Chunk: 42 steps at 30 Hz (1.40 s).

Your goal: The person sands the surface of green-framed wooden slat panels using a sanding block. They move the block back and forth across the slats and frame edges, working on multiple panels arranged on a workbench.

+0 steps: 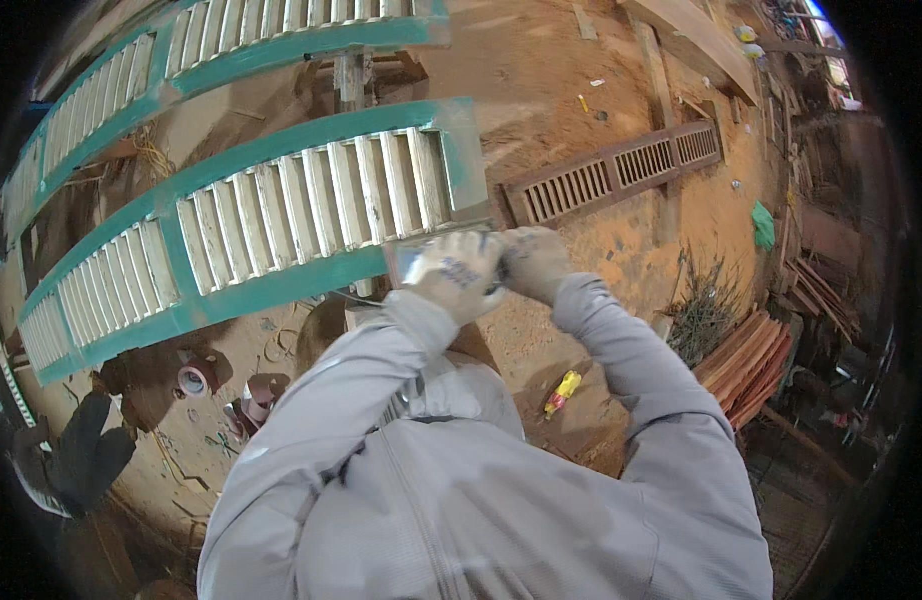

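Observation:
My left hand (pixel 455 272), in a pale work glove, is closed at the near right corner of a green-framed louvred shutter (pixel 326 268) with whitish slats. Right beside it, my right hand (pixel 537 263), gloved too, is curled into a grip. Between the two hands and under them shows a small dark and greyish object, mostly covered by the gloves, so its kind cannot be made out. The shutter's right end, bare of green paint at the corner, lies against my left hand.
Beyond lies a second green shutter (pixel 301 42). A brown slatted frame (pixel 613 172) rests on the ground to the right. Reddish planks (pixel 749 365) are piled at the right. A yellow and red bottle (pixel 562 394) lies near my right arm. A dark glove-like shape (pixel 81 452) is at far left.

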Each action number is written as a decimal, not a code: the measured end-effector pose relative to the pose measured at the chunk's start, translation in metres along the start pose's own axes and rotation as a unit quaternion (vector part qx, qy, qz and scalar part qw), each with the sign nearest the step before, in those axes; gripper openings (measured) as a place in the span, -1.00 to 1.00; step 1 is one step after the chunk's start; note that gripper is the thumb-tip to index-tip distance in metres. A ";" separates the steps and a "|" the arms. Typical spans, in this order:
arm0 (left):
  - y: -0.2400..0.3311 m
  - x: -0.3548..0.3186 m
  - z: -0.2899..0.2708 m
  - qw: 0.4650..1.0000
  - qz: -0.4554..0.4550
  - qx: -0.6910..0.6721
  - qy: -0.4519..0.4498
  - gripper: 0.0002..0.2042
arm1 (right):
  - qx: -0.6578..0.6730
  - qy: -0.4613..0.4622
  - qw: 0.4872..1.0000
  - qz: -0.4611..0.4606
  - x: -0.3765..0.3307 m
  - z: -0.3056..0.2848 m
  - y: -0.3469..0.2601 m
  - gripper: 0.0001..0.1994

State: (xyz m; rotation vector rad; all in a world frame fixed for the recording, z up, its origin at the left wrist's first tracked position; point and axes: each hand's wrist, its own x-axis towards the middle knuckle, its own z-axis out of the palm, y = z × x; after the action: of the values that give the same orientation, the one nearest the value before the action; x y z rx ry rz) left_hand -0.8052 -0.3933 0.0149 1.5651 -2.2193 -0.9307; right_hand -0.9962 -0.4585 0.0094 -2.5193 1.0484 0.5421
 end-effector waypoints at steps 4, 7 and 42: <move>0.037 0.056 0.023 1.000 -0.002 -0.030 0.009 -0.38 | -0.021 -0.025 0.999 0.027 -0.013 -0.011 0.062 -0.82; 0.043 0.076 0.024 1.000 0.002 -0.020 0.006 -0.40 | -0.046 -0.017 0.998 0.028 -0.013 -0.009 0.091 -0.81; -0.202 -0.262 -0.145 0.989 -0.103 0.106 -0.002 -0.28 | 0.139 -0.049 0.985 -0.090 0.149 -0.013 -0.330 -0.75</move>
State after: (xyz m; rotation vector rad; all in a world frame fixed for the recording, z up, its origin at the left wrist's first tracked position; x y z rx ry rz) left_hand -0.4753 -0.2464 0.0323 1.9195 -2.2525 -0.7699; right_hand -0.6559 -0.3344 0.0079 -2.2877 0.7894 0.4289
